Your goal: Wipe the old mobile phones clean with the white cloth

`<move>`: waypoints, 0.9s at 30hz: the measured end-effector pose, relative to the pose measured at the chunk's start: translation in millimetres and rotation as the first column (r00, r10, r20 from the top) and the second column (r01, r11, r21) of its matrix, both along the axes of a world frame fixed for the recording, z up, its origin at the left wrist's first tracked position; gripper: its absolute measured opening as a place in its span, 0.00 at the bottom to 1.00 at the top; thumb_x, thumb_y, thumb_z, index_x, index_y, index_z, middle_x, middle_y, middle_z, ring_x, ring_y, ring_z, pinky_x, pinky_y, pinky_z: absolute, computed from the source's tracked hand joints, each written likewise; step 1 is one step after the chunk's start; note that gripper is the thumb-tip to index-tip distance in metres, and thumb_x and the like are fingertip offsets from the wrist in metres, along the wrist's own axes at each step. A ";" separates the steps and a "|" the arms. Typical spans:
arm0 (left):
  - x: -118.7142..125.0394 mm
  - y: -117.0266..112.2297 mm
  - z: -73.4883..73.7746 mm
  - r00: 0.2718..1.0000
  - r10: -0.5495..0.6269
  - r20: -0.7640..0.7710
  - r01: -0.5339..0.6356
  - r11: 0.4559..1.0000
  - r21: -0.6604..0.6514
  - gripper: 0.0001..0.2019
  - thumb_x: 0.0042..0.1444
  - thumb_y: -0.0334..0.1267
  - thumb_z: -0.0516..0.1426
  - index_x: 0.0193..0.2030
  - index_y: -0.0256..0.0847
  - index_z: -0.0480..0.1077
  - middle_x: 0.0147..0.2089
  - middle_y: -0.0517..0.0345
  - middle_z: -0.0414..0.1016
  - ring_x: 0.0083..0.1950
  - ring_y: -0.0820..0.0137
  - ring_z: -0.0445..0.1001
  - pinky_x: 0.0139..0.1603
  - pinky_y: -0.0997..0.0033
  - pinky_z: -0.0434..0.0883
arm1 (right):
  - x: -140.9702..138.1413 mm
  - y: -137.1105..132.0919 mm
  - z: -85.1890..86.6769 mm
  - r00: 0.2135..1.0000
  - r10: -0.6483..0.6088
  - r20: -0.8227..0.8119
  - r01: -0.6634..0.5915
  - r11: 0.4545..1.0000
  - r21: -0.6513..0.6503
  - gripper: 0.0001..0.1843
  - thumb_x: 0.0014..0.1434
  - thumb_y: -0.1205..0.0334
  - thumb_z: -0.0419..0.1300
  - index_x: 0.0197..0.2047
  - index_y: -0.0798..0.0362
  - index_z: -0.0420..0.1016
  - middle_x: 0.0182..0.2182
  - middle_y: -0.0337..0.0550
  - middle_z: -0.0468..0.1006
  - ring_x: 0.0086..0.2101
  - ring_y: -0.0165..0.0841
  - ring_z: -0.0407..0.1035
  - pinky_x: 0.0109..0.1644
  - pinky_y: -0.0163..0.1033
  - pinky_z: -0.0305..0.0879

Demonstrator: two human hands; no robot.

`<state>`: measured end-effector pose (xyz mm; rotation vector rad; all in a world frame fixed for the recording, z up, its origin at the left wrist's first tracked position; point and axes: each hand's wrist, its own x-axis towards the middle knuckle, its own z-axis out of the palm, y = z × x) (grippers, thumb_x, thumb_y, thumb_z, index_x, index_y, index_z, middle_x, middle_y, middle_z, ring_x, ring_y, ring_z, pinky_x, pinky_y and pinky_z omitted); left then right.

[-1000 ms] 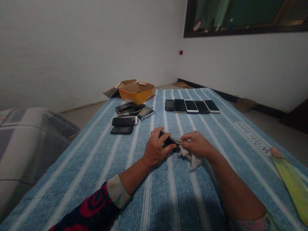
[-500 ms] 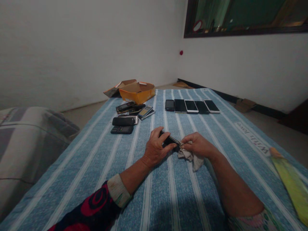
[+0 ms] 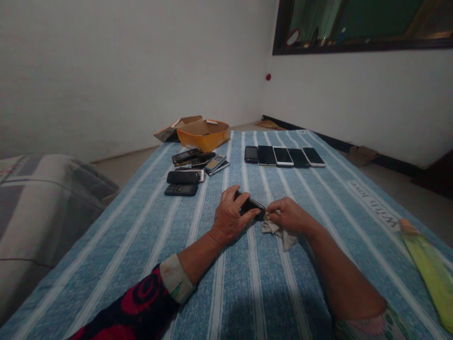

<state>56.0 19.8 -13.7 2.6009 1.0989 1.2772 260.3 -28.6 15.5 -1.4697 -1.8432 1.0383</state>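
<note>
My left hand (image 3: 231,216) grips a black smartphone (image 3: 249,205) by its edges, holding it tilted just above the blue striped sheet. My right hand (image 3: 288,216) pinches a crumpled white cloth (image 3: 279,231) with its fingertips against the phone's right end. The rest of the cloth hangs beneath that hand onto the sheet. Five smartphones (image 3: 283,157) lie in a row, face up, farther along the sheet. Several keypad phones (image 3: 180,190) sit in a loose group to the left of that row.
The blue striped sheet (image 3: 226,288) covers a bed or table. An open orange cardboard box (image 3: 203,134) stands at its far end. A grey striped cushion (image 3: 46,212) lies to the left, a yellow-green strip (image 3: 430,269) lies at the right edge, and white walls rise behind.
My right hand and the cloth have shifted slightly at the phone's end. The left hand and phone stay nearly in place, and the view has drifted a little.
</note>
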 end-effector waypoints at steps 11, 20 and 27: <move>0.0 0.8 -0.5 1.000 0.018 -0.004 -0.018 1.000 0.002 0.20 0.50 0.45 0.67 0.47 0.40 0.72 0.56 0.44 0.68 0.58 0.51 0.67 0.56 0.46 0.71 | -1.3 2.1 -1.9 0.999 0.017 0.044 -0.019 0.999 0.048 0.10 0.50 0.72 0.56 0.25 0.55 0.79 0.18 0.34 0.70 0.22 0.26 0.62 0.27 0.32 0.56; 0.6 -0.4 0.2 1.000 0.021 -0.011 -0.021 1.000 0.013 0.20 0.50 0.44 0.66 0.47 0.39 0.73 0.55 0.42 0.67 0.57 0.51 0.67 0.56 0.47 0.70 | 0.4 -2.5 7.6 0.992 -0.099 -0.079 0.108 0.986 0.125 0.11 0.55 0.61 0.58 0.30 0.54 0.81 0.24 0.39 0.76 0.25 0.30 0.67 0.30 0.35 0.62; 0.7 -1.1 1.3 0.999 0.030 -0.017 -0.030 1.000 -0.007 0.20 0.50 0.44 0.67 0.48 0.41 0.72 0.55 0.45 0.67 0.57 0.52 0.67 0.57 0.47 0.70 | -1.6 -1.0 3.8 0.997 -0.070 -0.019 0.072 0.986 0.154 0.10 0.57 0.62 0.58 0.31 0.54 0.81 0.24 0.39 0.76 0.26 0.30 0.67 0.31 0.36 0.62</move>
